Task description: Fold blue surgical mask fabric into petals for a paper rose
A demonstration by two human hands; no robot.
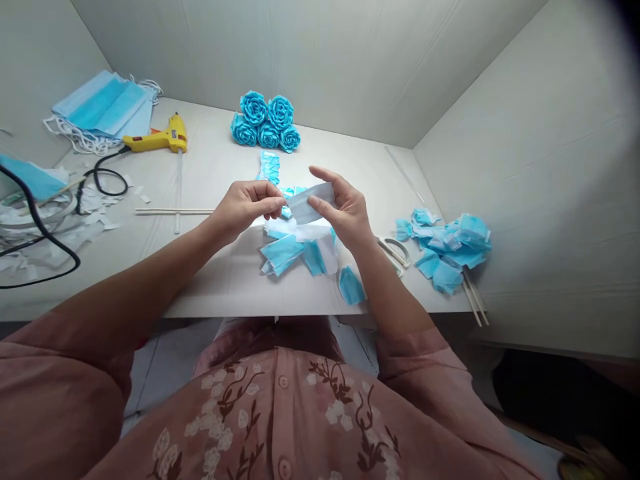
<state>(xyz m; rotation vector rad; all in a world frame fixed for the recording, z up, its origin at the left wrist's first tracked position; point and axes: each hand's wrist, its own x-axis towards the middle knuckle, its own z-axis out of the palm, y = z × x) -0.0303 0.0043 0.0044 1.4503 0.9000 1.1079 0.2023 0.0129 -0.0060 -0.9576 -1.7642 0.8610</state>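
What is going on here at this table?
A person holds a pale fabric strip between the left hand and the right hand, above a white table. Cut blue pieces lie under the hands. Blue fabric roses sit at the back; a yellow glue gun and a stack of masks lie at the left.

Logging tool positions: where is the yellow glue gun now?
In the head view, the yellow glue gun lies far left on the table, beside the stack of blue masks, left of the blue roses.
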